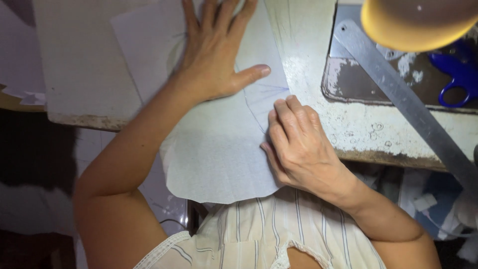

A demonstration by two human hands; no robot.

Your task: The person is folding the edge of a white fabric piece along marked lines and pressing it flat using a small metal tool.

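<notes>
Step in hand: you are holding down a pale sheet of fabric on the worktop and working along the thin curved line that is drawn on it; I am judging this as marking or tracing.
Left hand: your left hand is lying flat and wide open on the upper part of the sheet, with fingers spread and thumb pointing to the right. It is pressing, not gripping.
Right hand: your right hand is resting on the right edge of the sheet, with the fingers curled close together and the tips touching the drawn line. I cannot tell if it is holding a small chalk or pencil, because the fingers are hiding it.
Place of the sheet: it is lying half on the worktop, and its rounded lower part is hanging over the front edge toward your striped shirt.
Next move, as a judgement: you are needing steady pressure from the flat hand, so that the hanging part is not pulling the sheet while the right fingertips are following the curve.
Count: one pale sheet under your hands, one long metal ruler lying slanted at the right, one pair of blue-handled scissors beyond it, one yellow lamp shade at the top right corner, two hands.
Apart: ruler and scissors are both well apart from your hands.
</notes>
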